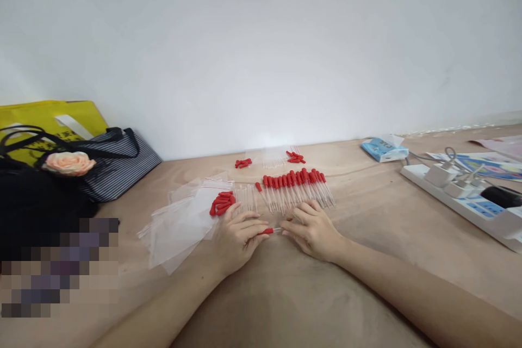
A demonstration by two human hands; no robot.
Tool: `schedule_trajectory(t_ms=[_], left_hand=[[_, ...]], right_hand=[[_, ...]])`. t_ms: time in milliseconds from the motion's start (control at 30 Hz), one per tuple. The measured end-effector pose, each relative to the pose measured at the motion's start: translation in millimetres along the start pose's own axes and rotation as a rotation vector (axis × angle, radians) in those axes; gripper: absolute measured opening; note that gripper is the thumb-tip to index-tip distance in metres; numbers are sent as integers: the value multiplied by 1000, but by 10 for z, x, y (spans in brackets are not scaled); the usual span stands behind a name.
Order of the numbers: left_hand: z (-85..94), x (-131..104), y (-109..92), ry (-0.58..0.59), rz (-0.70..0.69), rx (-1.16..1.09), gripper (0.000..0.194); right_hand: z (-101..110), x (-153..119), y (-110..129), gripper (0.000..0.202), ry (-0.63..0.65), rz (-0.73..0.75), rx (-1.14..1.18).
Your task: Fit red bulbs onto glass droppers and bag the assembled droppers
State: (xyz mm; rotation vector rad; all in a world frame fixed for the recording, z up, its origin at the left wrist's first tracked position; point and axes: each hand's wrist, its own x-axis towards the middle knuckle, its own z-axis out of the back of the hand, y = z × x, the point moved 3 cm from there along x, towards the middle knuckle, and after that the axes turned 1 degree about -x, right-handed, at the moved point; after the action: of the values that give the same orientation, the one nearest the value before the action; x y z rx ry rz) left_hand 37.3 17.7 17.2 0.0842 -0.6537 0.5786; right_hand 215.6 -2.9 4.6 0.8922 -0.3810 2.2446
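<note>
My left hand [240, 236] pinches a red rubber bulb [267, 231] near the table's middle. From the bulb a clear glass tube [277, 230] runs right, its other end between the fingers of my right hand [312, 230]. Just beyond my hands lies a row of glass droppers with red bulbs [291, 179], bulbs pointing away from me. Left of that row are several bare clear tubes [245, 197] and a pile of loose red bulbs [222, 203]. Clear zip bags [179, 228] are spread out beside my left hand.
More red bulbs [296, 157] and clear tubes [274, 157] lie near the wall. On the right are a tissue pack [383, 149] and a white power strip [440, 187] with plugs. A striped bag [122, 166] and yellow bag [85, 114] stand at the left.
</note>
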Motion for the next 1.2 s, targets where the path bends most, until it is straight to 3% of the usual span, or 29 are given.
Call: schedule_trajectory(t_ms=[133,233,367,500,600,767,1000,1200], left_hand=[[14,-7,51,30,52,86,23],[138,-1,207,-59,187,190,46],[367,-4,608,-127,452,254,28],[443,-78,1030,39,696,95,31],[414,-145,1177,132,759,-29,31],[377,-152,1137,149,772,-53,29],[375,-91,929,225,662,88,21],[347,-99,861,208,585,197,13]], right_hand=[[-31,-3,-35,18,122,-50,-41],[-64,80,-173,19,158,-271,99],[-178,383,-318,26,156,-567,259],[-404,739,-279,30,308,-744,203],[-548,896,-219,27,390,-810,148],[-643,927,-214,21,445,-859,90],[-599,897,-210,22,473,-848,21],[-587,1005,-108,23,542,-834,8]])
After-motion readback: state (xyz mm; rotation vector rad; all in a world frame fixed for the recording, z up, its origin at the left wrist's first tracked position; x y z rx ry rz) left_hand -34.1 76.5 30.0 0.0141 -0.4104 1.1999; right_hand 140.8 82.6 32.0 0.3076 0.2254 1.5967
